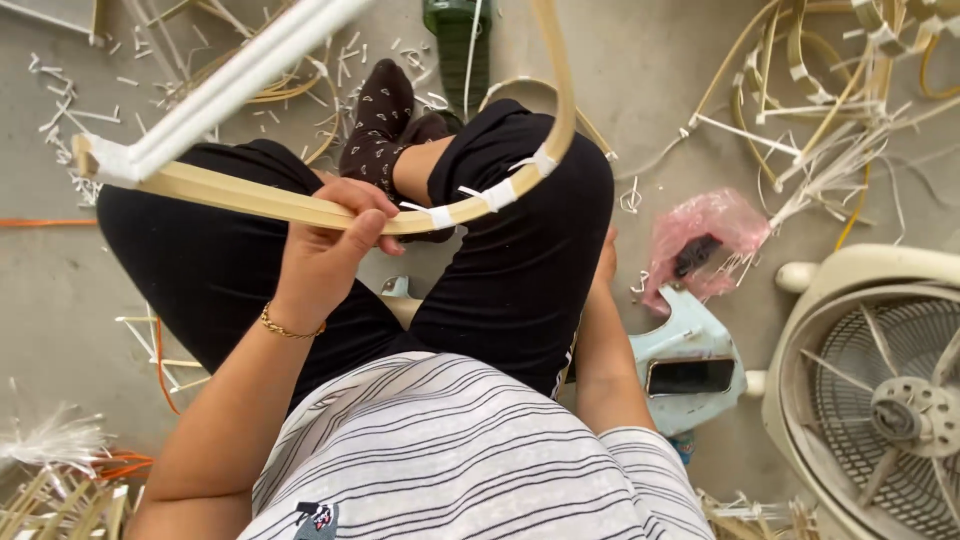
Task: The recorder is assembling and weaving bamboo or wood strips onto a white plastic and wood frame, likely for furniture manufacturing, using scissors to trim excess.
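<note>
My left hand (330, 240) is closed around a curved pale cane strip (300, 208) that crosses above my lap and bends upward on the right, with white tape wraps (497, 194) along it. White strands (240, 75) run from its left end toward the top. My right hand (605, 262) is mostly hidden behind my right knee; what it holds cannot be seen. I sit cross-legged in black trousers and a striped shirt, a gold bracelet (290, 329) on the left wrist.
A pale blue stool (690, 345) with a phone (690, 376) on it stands right of me. A white floor fan (880, 390) lies at the right. A pink plastic bag (705, 240), cane hoops (830, 70), white offcuts and an orange cord (45, 222) litter the concrete floor.
</note>
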